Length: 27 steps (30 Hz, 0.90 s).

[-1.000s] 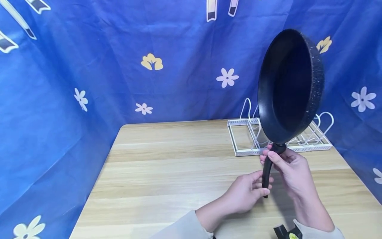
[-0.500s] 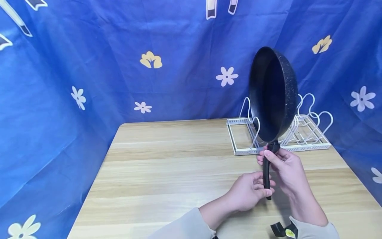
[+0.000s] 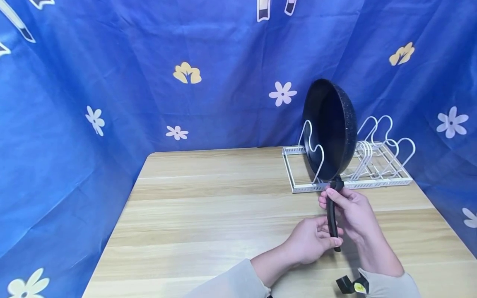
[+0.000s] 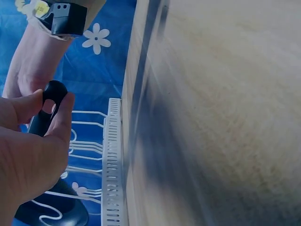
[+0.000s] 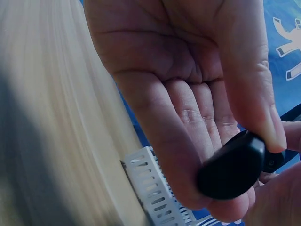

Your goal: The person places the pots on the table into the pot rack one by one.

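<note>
So your right hand [image 3: 352,211] grips the frying pan [image 3: 329,130] by its handle [image 3: 331,219] near the bowl, and your left hand [image 3: 311,240] pinches the handle's end. Held on edge, the pan hangs over the white rack [image 3: 350,185] at two o'clock, not yet seated between its wires.

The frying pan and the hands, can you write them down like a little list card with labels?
pan: black frying pan, held up on its edge, handle pointing down
left hand: left hand pinches the end of the pan handle
right hand: right hand grips the handle near the pan
rack: white wire rack, at the far right of the table, behind the pan
table: light wooden table
background: blue cloth with flowers
</note>
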Each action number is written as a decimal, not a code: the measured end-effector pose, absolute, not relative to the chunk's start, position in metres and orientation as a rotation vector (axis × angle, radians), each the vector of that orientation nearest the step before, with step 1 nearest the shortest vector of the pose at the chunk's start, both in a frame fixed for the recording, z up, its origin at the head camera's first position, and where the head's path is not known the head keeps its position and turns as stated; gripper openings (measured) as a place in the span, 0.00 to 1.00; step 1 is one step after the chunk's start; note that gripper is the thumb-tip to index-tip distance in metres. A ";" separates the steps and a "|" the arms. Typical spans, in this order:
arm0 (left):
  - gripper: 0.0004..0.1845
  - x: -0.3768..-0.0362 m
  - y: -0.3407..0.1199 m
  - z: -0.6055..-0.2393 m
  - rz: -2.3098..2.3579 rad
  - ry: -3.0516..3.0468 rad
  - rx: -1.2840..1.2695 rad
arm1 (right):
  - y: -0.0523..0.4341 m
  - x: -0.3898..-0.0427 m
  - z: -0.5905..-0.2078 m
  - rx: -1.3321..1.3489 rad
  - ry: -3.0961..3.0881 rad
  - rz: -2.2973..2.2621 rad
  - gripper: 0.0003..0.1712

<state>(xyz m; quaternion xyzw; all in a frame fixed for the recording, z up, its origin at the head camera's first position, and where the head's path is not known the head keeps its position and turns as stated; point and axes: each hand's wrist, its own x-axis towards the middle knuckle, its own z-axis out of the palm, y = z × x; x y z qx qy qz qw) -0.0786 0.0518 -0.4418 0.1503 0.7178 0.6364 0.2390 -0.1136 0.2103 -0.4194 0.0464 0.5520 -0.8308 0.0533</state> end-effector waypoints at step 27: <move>0.16 -0.086 0.058 -0.467 1.731 1.968 0.310 | 0.220 -0.125 -0.452 0.228 1.690 -2.378 0.09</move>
